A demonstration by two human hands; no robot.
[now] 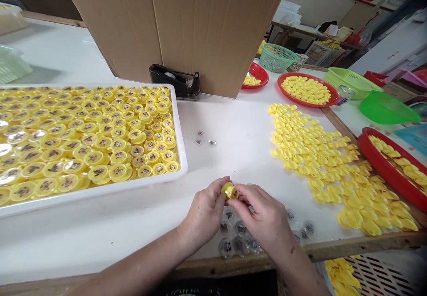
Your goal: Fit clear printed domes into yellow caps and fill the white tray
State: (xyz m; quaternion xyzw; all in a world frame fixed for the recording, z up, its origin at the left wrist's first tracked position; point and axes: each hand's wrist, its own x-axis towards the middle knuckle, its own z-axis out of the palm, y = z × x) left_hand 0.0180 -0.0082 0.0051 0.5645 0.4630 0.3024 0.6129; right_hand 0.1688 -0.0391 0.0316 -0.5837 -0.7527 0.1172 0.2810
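Near the table's front edge, my left hand and my right hand meet around a small yellow piece. Fingers of both hands pinch it, one hand on each side. A dark printed picture shows on its right end. Below and between my hands lie several clear round discs with dark pictures, partly hidden by my right hand. Three small clear discs lie farther back on the white table.
A white tray of yellow round pieces fills the left. Behind stand a black tape dispenser and a cardboard box. Loose yellow pieces spread at right, near red plates and a green basket.
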